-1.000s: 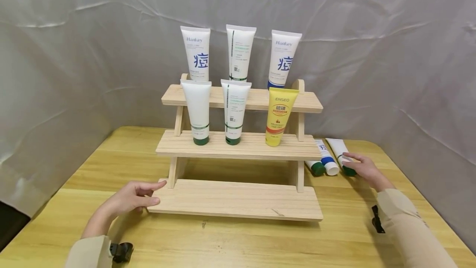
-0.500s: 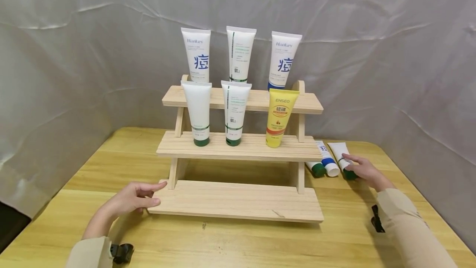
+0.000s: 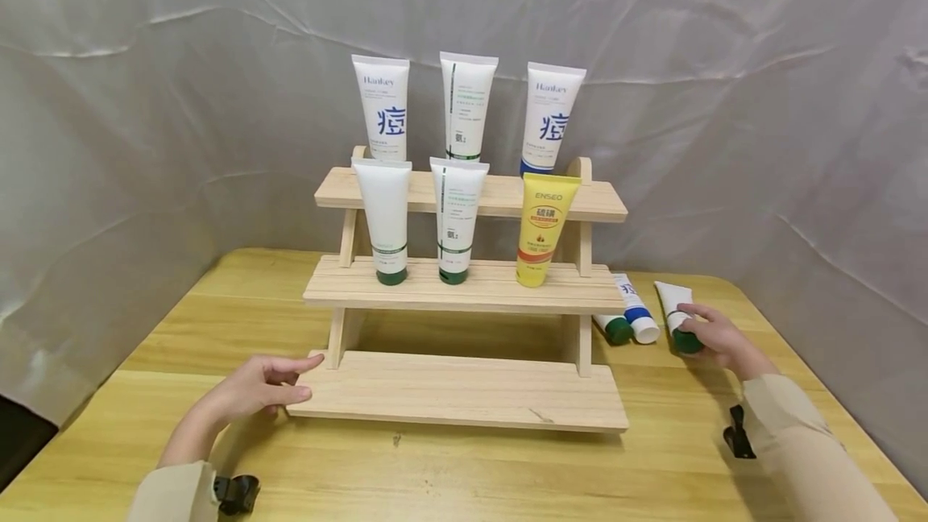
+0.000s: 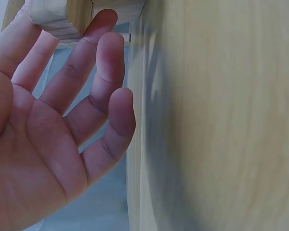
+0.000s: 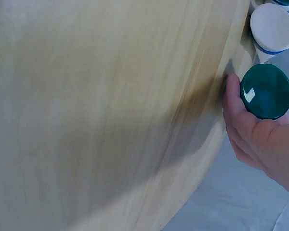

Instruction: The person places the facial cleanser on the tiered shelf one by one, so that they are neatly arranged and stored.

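A three-tier wooden display stand (image 3: pixel 464 288) is in the middle of the head view. My left hand (image 3: pixel 246 387) holds the left end of its bottom shelf (image 3: pixel 457 389), thumb at the front corner and index finger farther back. In the left wrist view, fingers (image 4: pixel 70 72) reach the board's end (image 4: pixel 62 19). At the right, my right hand (image 3: pixel 725 342) grips a white squeeze tube (image 3: pixel 676 298) near its green cap (image 5: pixel 266 91), thumb and fingers on opposite sides. The left hand's other fingers are loosely bent beside the shelf.
Upright tubes line the stand's upper two tiers, among them a yellow tube (image 3: pixel 547 228). Right of the stand lie a blue-banded white tube (image 3: pixel 636 308) and a green-capped tube (image 3: pixel 615 329), partly hidden. Grey cloth (image 3: pixel 725 103) hangs behind the wooden table (image 3: pixel 362 474).
My right hand has closed round the green-capped tube and drawn it to the right and slightly nearer, apart from the blue-banded tube. My left hand has stayed on the shelf end.
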Demonstrator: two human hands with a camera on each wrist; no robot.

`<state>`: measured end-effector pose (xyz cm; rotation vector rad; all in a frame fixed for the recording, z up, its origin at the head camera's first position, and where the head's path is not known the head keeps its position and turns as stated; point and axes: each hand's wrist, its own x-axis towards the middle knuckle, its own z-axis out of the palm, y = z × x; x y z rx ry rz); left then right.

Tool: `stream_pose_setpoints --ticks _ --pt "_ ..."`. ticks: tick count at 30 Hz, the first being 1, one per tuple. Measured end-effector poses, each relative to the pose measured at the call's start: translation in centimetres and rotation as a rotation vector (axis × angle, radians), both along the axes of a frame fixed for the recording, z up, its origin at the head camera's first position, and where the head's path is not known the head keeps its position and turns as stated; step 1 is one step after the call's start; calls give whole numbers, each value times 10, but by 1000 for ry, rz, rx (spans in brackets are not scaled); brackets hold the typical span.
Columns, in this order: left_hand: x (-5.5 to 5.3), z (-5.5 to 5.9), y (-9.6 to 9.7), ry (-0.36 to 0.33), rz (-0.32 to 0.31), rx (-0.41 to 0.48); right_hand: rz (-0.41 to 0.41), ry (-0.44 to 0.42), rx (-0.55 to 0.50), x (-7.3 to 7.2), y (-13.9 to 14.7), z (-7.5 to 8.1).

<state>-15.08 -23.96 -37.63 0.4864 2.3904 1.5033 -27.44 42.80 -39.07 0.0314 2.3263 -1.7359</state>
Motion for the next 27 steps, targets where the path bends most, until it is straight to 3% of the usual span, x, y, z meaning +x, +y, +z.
stream_pose_setpoints --ticks 3,6,13,19,27 --pt "0 0 0 2 0 -1 -52 -3 -129 -2 6 -5" --pt "0 -1 0 7 -4 -6 -101 15 -188 2 4 -3" --pt "-1 -2 0 3 -9 -1 -238 90 -303 27 -24 22" --pt "-1 -2 0 3 -4 1 -272 178 -441 33 -30 30" --pt "-1 -2 -1 2 -2 -6 -194 315 -521 42 -45 43"
